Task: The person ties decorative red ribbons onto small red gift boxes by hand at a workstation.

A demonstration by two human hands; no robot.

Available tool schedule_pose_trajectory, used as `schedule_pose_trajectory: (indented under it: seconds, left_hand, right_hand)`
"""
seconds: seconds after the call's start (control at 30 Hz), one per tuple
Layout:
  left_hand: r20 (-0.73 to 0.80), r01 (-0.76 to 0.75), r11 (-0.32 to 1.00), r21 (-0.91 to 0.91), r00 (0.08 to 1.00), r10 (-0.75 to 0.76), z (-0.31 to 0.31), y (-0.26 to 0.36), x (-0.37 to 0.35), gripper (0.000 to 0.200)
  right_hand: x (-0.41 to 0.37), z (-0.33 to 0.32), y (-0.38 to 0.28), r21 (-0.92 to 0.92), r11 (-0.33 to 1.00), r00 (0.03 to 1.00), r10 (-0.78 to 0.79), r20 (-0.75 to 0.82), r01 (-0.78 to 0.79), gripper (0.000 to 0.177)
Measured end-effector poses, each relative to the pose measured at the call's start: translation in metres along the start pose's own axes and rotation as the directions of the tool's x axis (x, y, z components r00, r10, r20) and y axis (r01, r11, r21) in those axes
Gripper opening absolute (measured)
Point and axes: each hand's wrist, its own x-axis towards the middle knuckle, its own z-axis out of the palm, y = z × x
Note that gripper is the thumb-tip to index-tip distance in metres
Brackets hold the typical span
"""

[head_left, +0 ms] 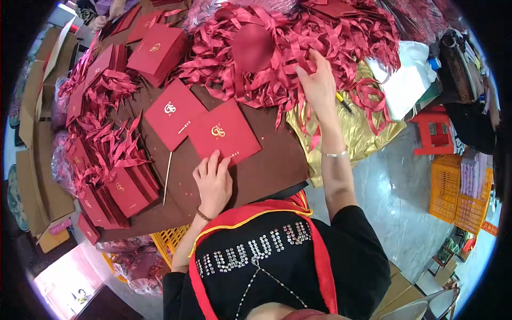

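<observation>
My left hand (214, 184) rests at the near edge of a red card (226, 130) with a gold emblem, its fingertips on the card. Beside and partly under that card lies another red card (172, 113) with a pale emblem. My right hand (318, 80) reaches over a large heap of red ribbons (288, 58), thumb and fingers apart, with nothing seen held between them. A thin pale stick (168, 178) lies left of the cards on the brown table (277, 170).
Stacks of red cards with ribbons (128, 192) line the left side. Gold sheeting (368, 136) hangs at the table's right edge, with white plastic (408, 80) beyond. A red stool (434, 130) and orange crates (448, 186) stand right. Another person's hand (100, 23) shows top left.
</observation>
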Motion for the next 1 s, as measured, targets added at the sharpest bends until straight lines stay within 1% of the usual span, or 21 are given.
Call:
schedule_pose_trajectory:
  seconds: [0.03, 0.1, 0.13, 0.2, 0.23, 0.27, 0.3, 0.33, 0.37, 0.43, 0.47, 0.53, 0.6, 0.67, 0.7, 0.73, 0.8, 0.87, 0.93, 0.97, 1.0]
  left_hand:
    - [-0.012, -0.002, 1.000, -0.004, 1.000, 0.002, -0.002, 0.002, -0.002, 0.036]
    - [0.029, 0.001, 0.999, -0.035, 1.000, 0.000, -0.011, 0.005, -0.005, 0.033]
    - [0.024, 0.004, 0.999, -0.038, 1.000, -0.003, -0.015, 0.004, -0.003, 0.033]
    - [0.025, 0.064, 0.949, -0.309, 0.998, -0.059, -0.026, -0.001, 0.002, 0.028]
    - [0.064, 0.115, 0.866, -0.486, 0.993, -0.096, -0.029, -0.003, 0.010, 0.024]
    - [0.074, 0.138, 0.866, -0.481, 0.990, -0.116, -0.033, -0.001, 0.020, 0.024]
    - [0.280, 0.349, 0.477, -0.807, 0.936, -0.211, -0.037, 0.004, 0.032, 0.025]
    - [0.487, 0.486, -0.053, -0.872, 0.853, -0.191, -0.036, 0.008, 0.041, 0.027]
    - [0.497, 0.497, -0.057, -0.866, 0.841, -0.213, -0.032, 0.008, 0.045, 0.027]
    - [0.528, 0.494, -0.216, -0.842, 0.837, -0.145, -0.025, 0.003, 0.050, 0.030]
    - [0.532, 0.495, -0.217, -0.841, 0.831, -0.165, -0.023, -0.001, 0.049, 0.030]
    - [0.504, 0.437, -0.308, -0.845, 0.843, -0.185, -0.023, -0.007, 0.046, 0.028]
    - [0.493, 0.391, -0.348, -0.852, 0.823, -0.281, -0.027, -0.006, 0.041, 0.028]
    - [0.488, 0.374, -0.357, -0.856, 0.812, -0.319, -0.027, -0.012, 0.037, 0.027]
    - [0.486, 0.354, -0.388, -0.851, 0.812, -0.324, -0.029, -0.013, 0.036, 0.026]
    - [0.483, 0.346, -0.390, -0.853, 0.806, -0.341, -0.031, -0.014, 0.035, 0.026]
    - [0.489, 0.321, -0.455, -0.831, 0.811, -0.321, -0.037, -0.018, 0.036, 0.027]
    - [0.485, 0.288, -0.493, -0.821, 0.808, -0.335, -0.043, -0.019, 0.035, 0.027]
    - [0.416, 0.228, -0.420, -0.878, 0.797, -0.437, -0.054, -0.018, 0.032, 0.027]
    - [0.393, 0.237, -0.373, -0.897, 0.815, -0.427, -0.062, -0.021, 0.028, 0.028]
    - [0.370, 0.207, -0.382, -0.901, 0.825, -0.427, -0.070, -0.028, 0.023, 0.027]
  right_hand:
    - [0.003, -0.002, 0.001, -0.003, 1.000, 1.000, -0.010, -0.007, 0.010, 0.026]
    - [0.001, -0.007, 0.000, -0.070, 0.985, 0.938, 0.172, 0.299, -0.159, 0.022]
    - [-0.007, -0.011, -0.005, -0.072, 0.986, 0.939, 0.168, 0.300, -0.153, 0.022]
    - [-0.040, -0.019, -0.025, 0.288, 0.936, 0.911, 0.073, 0.405, -0.204, 0.020]
    - [-0.058, -0.024, -0.039, 0.288, 0.945, 0.893, 0.006, 0.450, -0.152, 0.020]
    - [-0.075, -0.026, -0.053, 0.296, 0.950, 0.867, -0.061, 0.495, -0.103, 0.020]
    - [-0.092, -0.024, -0.062, 0.364, 0.931, 0.846, -0.173, 0.503, -0.026, 0.019]
    - [-0.108, -0.021, -0.070, 0.434, 0.900, 0.818, -0.284, 0.501, 0.047, 0.019]
    - [-0.124, -0.017, -0.076, 0.456, 0.885, 0.785, -0.348, 0.513, 0.094, 0.015]
    - [-0.147, -0.011, -0.081, 0.444, 0.895, 0.722, -0.339, 0.603, 0.049, 0.014]
    - [-0.154, -0.009, -0.085, 0.441, 0.898, 0.692, -0.322, 0.646, 0.006, 0.014]
    - [-0.162, -0.003, -0.086, 0.464, 0.885, 0.681, -0.318, 0.660, -0.037, 0.015]
    - [-0.166, 0.000, -0.089, 0.480, 0.874, 0.667, -0.311, 0.677, -0.079, 0.017]
    - [-0.164, 0.003, -0.094, 0.399, 0.891, 0.597, -0.202, 0.776, -0.218, 0.016]
    - [-0.164, 0.006, -0.096, 0.411, 0.852, 0.565, -0.174, 0.806, -0.325, 0.015]
    - [-0.165, 0.010, -0.097, 0.413, 0.851, 0.552, -0.185, 0.813, -0.323, 0.015]
    - [-0.166, 0.018, -0.097, 0.363, 0.811, 0.466, -0.128, 0.876, -0.458, 0.015]
    - [-0.172, 0.024, -0.100, 0.393, 0.793, 0.475, -0.151, 0.867, -0.466, 0.015]
    - [-0.178, 0.030, -0.101, 0.434, 0.682, 0.432, -0.188, 0.882, -0.589, 0.016]
    - [-0.184, 0.033, -0.102, 0.445, 0.551, 0.399, -0.209, 0.893, -0.706, 0.018]
    - [-0.178, 0.031, -0.107, 0.443, 0.554, 0.395, -0.213, 0.894, -0.705, 0.018]
